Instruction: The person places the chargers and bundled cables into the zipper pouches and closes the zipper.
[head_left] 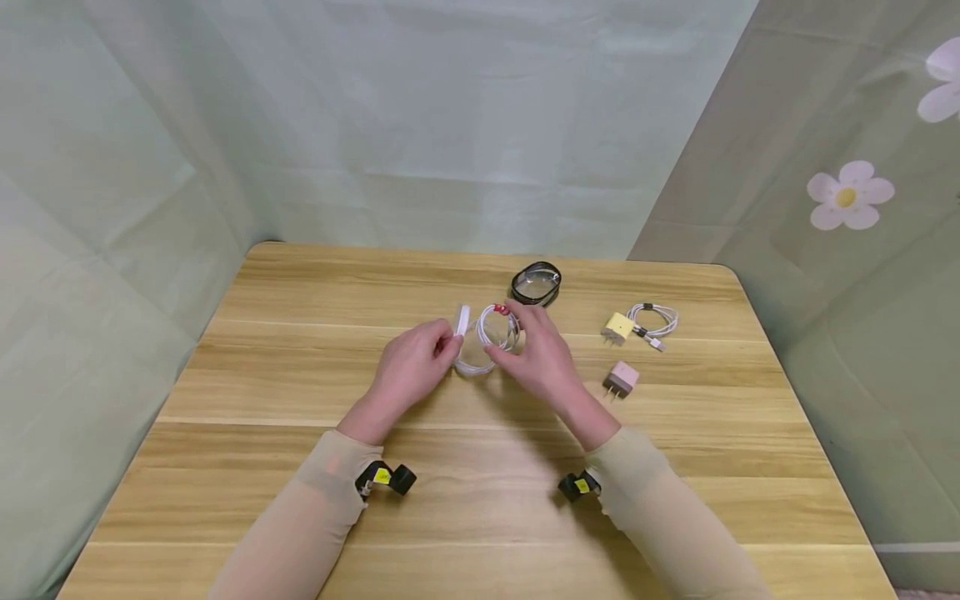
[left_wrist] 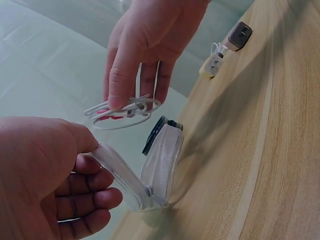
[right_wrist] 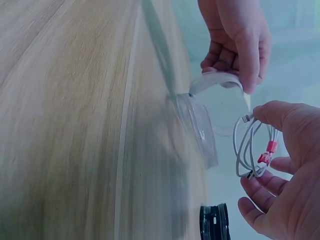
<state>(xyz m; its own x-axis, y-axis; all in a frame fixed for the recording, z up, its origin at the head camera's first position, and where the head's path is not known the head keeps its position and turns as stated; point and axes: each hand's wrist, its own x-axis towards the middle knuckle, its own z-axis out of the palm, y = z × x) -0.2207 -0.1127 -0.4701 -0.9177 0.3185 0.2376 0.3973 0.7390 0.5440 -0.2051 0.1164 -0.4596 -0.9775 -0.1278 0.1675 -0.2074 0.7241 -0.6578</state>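
Observation:
A small clear pouch with a white zipper edge (left_wrist: 161,162) stands unzipped on the table. My left hand (head_left: 416,360) pinches its lifted flap between thumb and index finger, the other fingers loosely curled. A coiled white cable (right_wrist: 241,152), bound with a red tie (right_wrist: 265,157), is between the thumb and fingers of my right hand (head_left: 545,352). That coil is held in the air beside the pouch opening, to the right of the flap in the head view. Part of the coil is covered by my right fingers.
Behind my right hand lies a black coiled cable (head_left: 553,293). Farther right are a yellow plug charger (head_left: 618,327), a white cable with black ties (head_left: 670,312) and a pink and grey plug charger (head_left: 622,378). Cloth hangs behind the wooden table (head_left: 262,467).

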